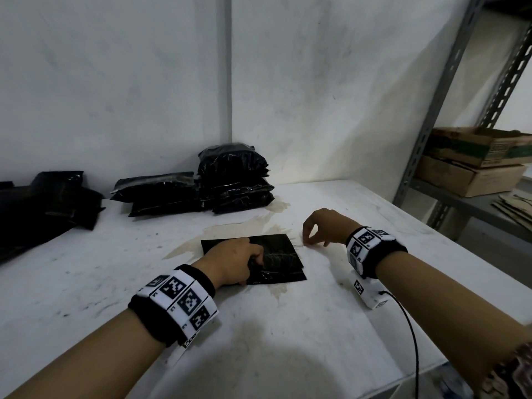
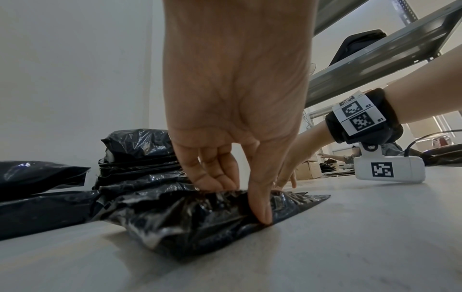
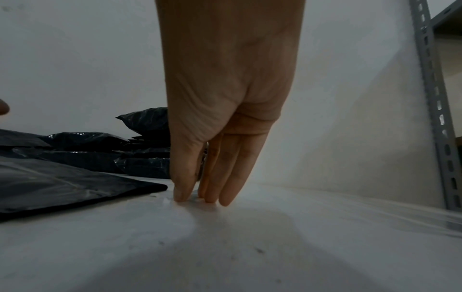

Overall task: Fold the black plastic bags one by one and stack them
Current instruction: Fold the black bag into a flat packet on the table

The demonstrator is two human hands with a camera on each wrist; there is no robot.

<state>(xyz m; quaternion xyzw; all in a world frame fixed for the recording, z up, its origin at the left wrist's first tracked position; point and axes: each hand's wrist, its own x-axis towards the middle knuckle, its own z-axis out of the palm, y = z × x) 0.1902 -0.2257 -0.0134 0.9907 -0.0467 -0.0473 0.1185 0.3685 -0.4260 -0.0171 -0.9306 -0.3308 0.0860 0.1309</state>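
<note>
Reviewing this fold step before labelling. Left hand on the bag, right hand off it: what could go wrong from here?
1. Only the left hand pinches the folded bag; the right hand rests its fingertips on the table beside it, so the crinkled plastic may spring open.
2. The table shows a brownish stain at the bag's edge; if wet, it could smear the bag.
3. The tall stack looks puffy and uneven; another bag may slide off.

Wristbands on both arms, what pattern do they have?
Black wristbands bearing black-and-white square code markers; head view.

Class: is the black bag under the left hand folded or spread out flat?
Folded: the black bag shows doubled layers, pinched by the left hand.
</note>
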